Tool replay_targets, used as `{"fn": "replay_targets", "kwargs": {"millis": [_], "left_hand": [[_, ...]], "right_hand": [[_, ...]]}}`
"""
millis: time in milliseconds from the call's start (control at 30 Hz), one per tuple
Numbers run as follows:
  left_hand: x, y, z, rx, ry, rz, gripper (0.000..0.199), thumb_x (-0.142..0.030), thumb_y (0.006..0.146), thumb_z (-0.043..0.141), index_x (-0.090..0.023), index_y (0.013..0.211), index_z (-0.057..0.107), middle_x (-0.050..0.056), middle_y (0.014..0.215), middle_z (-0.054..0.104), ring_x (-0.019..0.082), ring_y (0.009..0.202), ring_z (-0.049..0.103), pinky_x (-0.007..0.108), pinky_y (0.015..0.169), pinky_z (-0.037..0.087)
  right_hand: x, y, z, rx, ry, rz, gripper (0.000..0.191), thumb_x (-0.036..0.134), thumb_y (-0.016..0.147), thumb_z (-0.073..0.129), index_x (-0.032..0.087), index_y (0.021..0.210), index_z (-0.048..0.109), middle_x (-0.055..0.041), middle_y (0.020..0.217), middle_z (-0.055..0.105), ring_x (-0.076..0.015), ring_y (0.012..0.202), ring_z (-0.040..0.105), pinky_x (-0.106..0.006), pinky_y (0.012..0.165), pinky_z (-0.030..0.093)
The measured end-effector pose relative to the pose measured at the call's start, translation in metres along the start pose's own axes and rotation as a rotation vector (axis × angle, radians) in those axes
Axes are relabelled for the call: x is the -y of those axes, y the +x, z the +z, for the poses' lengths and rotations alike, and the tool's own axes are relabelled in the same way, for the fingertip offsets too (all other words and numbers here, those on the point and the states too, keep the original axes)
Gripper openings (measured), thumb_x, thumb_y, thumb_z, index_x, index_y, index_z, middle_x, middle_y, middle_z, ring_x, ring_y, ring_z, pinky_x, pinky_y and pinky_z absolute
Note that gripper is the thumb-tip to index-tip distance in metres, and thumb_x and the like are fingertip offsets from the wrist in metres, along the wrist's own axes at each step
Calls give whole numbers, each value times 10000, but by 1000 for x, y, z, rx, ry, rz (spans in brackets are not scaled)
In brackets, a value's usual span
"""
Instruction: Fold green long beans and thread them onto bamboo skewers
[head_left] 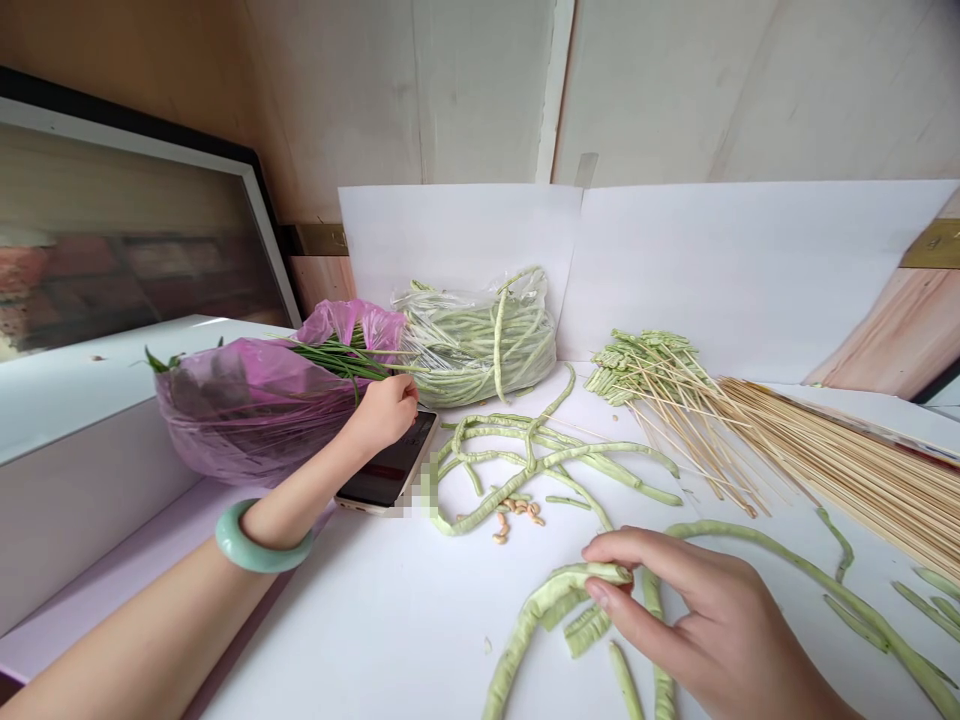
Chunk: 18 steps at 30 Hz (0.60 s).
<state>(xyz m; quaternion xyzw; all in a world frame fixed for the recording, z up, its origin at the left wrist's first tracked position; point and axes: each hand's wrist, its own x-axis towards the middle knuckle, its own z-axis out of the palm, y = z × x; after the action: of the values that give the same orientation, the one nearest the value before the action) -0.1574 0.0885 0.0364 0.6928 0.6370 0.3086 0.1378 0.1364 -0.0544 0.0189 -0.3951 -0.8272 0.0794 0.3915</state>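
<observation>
My right hand [686,600] pinches the end of a pale green long bean [517,640] between thumb and forefinger. Short cut pieces of bean [585,630] lie just beneath it on the white tabletop. Over the top end of a dark-screened phone [386,465], my left hand [388,408] is closed with its fingers curled in; whether anything is inside them is hidden. A green bangle [262,537] circles the left wrist. Loose long beans [517,430] lie tangled between the hands, with several small tan beans [517,512] beside them.
A purple bag [255,410] of green stalks sits at the left. Behind stands a clear bag [480,340] of long beans. At the right are bean pieces on skewers [649,360] and a pile of bare wooden skewers [840,460]. White boards [750,270] back the table.
</observation>
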Motion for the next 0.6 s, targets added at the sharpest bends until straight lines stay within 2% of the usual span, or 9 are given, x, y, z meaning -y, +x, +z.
{"fn": "replay_targets", "kwargs": {"millis": [100, 200, 233, 300, 400, 500, 600], "left_hand": [[-25, -18, 2, 28, -31, 103, 139, -89, 742, 425, -184, 666, 493, -14, 584, 584, 171, 623, 550, 286, 648, 398], [-53, -48, 5, 160, -87, 229, 139, -205, 816, 438, -185, 698, 508, -18, 626, 595, 150, 605, 519, 261, 603, 379], [-61, -60, 6, 232, -117, 276, 182, -268, 848, 435, -184, 710, 518, -17, 629, 591, 144, 595, 512, 253, 581, 373], [-74, -84, 9, 462, -209, 365, 266, -378, 900, 422, -176, 771, 538, -2, 680, 596, 141, 621, 510, 247, 581, 370], [-85, -110, 13, 664, -217, 380, 264, -442, 902, 465, -186, 859, 513, -3, 761, 578, 126, 644, 505, 230, 573, 366], [-88, -120, 19, 697, -183, 398, 230, -328, 927, 423, -194, 741, 403, -40, 642, 448, 101, 562, 404, 225, 524, 311], [-88, -119, 23, 679, -183, 429, 191, -231, 925, 391, -198, 739, 364, -49, 625, 402, 99, 546, 360, 229, 534, 307]], "right_hand": [[0, 1, 0, -27, 12, 52, 64, 203, 825, 586, 236, 817, 641, 45, 672, 681, -106, 571, 645, -140, 543, 506], [-1, 1, 1, -65, 64, 124, 56, 239, 825, 613, 254, 841, 664, 52, 700, 704, -110, 599, 664, -136, 570, 518], [-1, 1, 2, -73, 86, 156, 54, 254, 823, 622, 258, 847, 670, 52, 703, 707, -112, 602, 668, -137, 572, 521], [-1, 1, 3, -64, 131, 228, 68, 283, 825, 626, 256, 857, 679, 44, 695, 708, -121, 597, 671, -145, 544, 522], [-1, 2, 3, -57, 193, 324, 106, 315, 831, 615, 241, 869, 680, 25, 672, 704, -135, 563, 668, -159, 472, 510], [-1, 4, 3, -79, 212, 343, 102, 314, 825, 617, 238, 859, 676, 22, 698, 714, -140, 599, 686, -169, 540, 544], [0, 5, 1, -49, 186, 273, 67, 260, 825, 614, 249, 869, 664, 35, 769, 725, -128, 690, 705, -155, 634, 553]]}}
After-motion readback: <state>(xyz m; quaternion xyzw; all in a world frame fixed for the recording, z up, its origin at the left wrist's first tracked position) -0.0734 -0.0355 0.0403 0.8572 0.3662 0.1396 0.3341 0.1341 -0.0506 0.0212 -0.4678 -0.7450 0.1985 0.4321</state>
